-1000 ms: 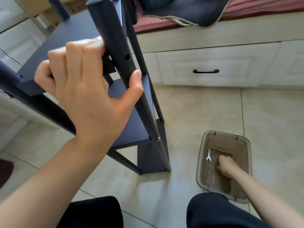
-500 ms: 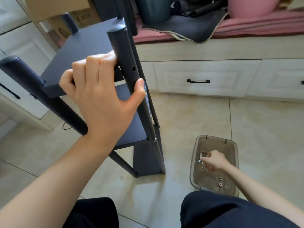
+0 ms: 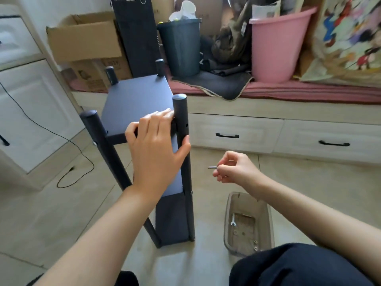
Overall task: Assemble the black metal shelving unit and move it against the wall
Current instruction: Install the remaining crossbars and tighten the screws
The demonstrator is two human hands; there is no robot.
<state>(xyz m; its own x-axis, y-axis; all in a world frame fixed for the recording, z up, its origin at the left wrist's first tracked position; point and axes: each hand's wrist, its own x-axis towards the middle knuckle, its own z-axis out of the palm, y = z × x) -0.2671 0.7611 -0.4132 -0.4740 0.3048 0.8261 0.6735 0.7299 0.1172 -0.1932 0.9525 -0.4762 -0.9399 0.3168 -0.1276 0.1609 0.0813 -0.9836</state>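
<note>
The black metal shelving unit [image 3: 136, 100] stands upright on the tiled floor in front of me, with round posts at its corners. My left hand [image 3: 156, 147] grips the near right post [image 3: 182, 114] and the top shelf's front edge, thumb against the post below an open screw hole. To the right of that post, my right hand [image 3: 237, 169] is raised in the air. It pinches a small silver bolt [image 3: 212, 167] that points left toward the post.
A clear plastic tray [image 3: 270, 228] with a small wrench [image 3: 233, 220] and washers sits on the floor by my right knee. Behind the unit runs a low bench with drawers [image 3: 237, 131], carrying a pink bucket [image 3: 278, 44], a dark bin [image 3: 181, 44] and cardboard boxes [image 3: 86, 38]. A black cable [image 3: 68, 172] trails at left.
My right hand has come up out of the tray with a bolt and now hovers beside the near right post. My view has tilted up; my left hand keeps its hold.
</note>
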